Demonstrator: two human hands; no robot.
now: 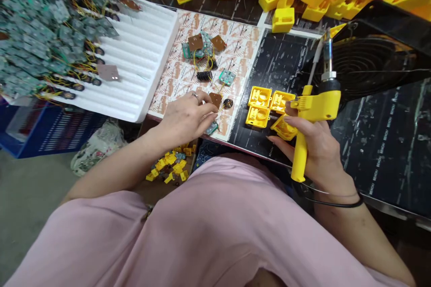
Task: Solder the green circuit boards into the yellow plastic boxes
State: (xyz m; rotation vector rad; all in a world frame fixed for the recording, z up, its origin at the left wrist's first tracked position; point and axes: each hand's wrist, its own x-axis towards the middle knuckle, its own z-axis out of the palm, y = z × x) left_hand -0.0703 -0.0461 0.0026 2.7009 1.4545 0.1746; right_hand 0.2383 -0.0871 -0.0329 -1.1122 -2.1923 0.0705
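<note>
My right hand [314, 143] is wrapped round a yellow soldering gun [323, 105], its metal tip pointing up and away from me. The thumb and fingers of that hand also reach to a tilted yellow plastic housing [285, 128]. Beside it sit three more open housings, one of them a yellow housing [258, 116] with a round grille. My left hand [188, 116], ring on one finger, has its thumb and fingers bent close together by a brown board [215, 99]; what they pinch is hidden. A green circuit board [212, 128] lies just under the thumb, and a round black part [228, 103] lies to the right.
Wired circuit boards [202, 47] and a black coil [204, 76] lie on the patterned sheet. Many boards are heaped on a white foam tray [144, 54] at left. Yellow housings [283, 19] pile up at the back. A black fan [367, 58] stands at right.
</note>
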